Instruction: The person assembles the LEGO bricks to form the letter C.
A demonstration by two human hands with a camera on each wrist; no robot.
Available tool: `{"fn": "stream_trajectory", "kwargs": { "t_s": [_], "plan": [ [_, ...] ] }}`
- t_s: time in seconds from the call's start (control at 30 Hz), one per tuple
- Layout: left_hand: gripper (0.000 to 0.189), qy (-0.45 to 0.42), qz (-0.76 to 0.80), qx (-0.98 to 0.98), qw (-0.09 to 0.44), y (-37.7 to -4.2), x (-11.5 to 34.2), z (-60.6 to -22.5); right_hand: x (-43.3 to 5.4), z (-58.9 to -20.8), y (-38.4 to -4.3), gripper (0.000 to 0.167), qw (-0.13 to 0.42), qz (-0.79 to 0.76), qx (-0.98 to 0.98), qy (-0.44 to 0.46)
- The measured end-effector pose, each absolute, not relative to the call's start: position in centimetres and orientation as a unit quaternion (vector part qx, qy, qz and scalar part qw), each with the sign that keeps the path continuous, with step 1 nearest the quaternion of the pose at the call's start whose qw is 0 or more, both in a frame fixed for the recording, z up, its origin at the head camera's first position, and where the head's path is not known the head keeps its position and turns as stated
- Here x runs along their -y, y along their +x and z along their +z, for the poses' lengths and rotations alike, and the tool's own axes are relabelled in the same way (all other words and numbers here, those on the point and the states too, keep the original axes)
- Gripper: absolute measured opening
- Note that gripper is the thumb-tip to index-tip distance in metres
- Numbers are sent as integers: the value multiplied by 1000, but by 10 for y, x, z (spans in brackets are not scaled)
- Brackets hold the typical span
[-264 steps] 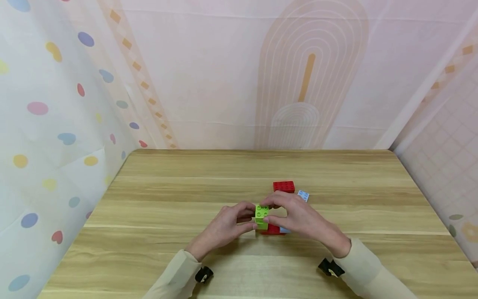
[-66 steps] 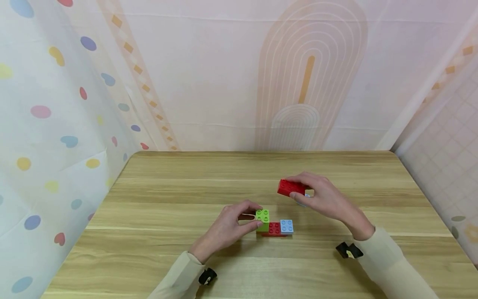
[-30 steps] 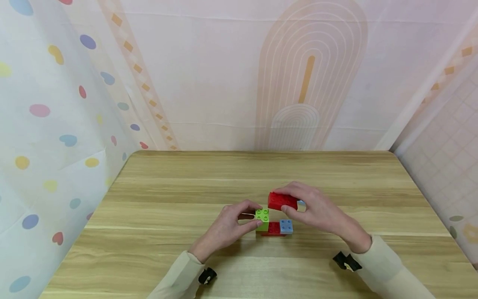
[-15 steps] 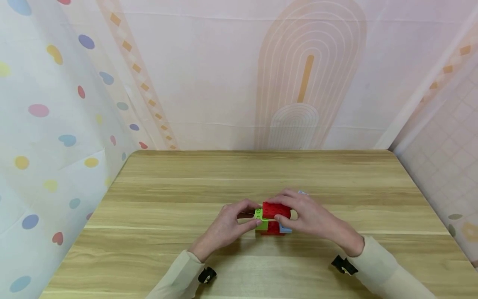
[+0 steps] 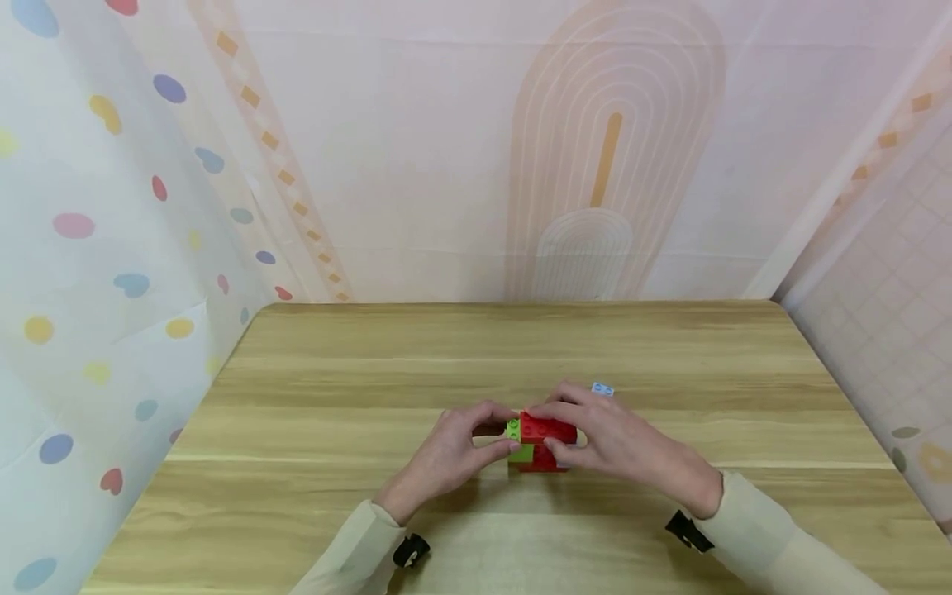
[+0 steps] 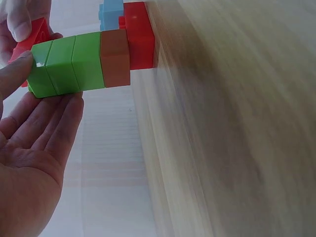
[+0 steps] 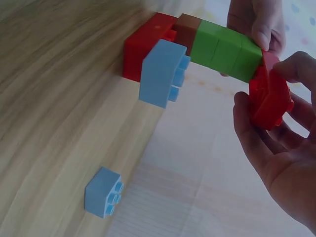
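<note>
A small tower of toy building bricks stands on the table: a red base brick (image 6: 140,39), a brown brick (image 6: 116,58) at one end of it, then green bricks (image 6: 63,65) stacked above. At the base's other end sits a light blue brick (image 7: 160,74). My left hand (image 5: 449,450) pinches the upper green bricks between thumb and fingers. A second red brick (image 7: 269,98), longer than the green top, is gripped by my right hand (image 5: 613,434). One end of it lies over the top green brick; the rest overhangs to the right, above the blue brick.
A loose light blue brick (image 5: 603,389) lies on the wooden table (image 5: 372,364) behind my right hand. Patterned cloth (image 5: 416,165) hangs at the back and sides of the table. Each wrist carries a black strap piece (image 5: 411,549).
My right hand picked the red brick up from farther back on the table, brought it toward me and left, and lowered it onto the green top. My left hand stayed at the green bricks.
</note>
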State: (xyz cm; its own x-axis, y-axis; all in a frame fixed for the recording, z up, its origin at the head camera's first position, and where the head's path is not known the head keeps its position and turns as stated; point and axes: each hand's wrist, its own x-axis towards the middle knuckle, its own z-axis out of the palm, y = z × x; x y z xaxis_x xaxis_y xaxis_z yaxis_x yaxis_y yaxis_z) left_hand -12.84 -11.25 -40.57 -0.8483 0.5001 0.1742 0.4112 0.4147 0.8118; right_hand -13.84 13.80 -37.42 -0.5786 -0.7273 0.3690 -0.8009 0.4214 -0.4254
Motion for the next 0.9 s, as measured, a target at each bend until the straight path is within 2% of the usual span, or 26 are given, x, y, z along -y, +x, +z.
{"fn": "stream_trajectory", "kwargs": {
  "t_s": [0.43,0.7,0.9],
  "plan": [
    [30,281,450,-847,39,-129,111,-404,-140,-376,-137,34,61,278,853,439],
    [34,276,427,-859,53,-130,110,-400,-154,-373,-134,62,-10,310,879,364],
    [49,291,408,-864,47,-130,109,-398,-180,-377,-141,65,-16,331,882,335]
  ]
}}
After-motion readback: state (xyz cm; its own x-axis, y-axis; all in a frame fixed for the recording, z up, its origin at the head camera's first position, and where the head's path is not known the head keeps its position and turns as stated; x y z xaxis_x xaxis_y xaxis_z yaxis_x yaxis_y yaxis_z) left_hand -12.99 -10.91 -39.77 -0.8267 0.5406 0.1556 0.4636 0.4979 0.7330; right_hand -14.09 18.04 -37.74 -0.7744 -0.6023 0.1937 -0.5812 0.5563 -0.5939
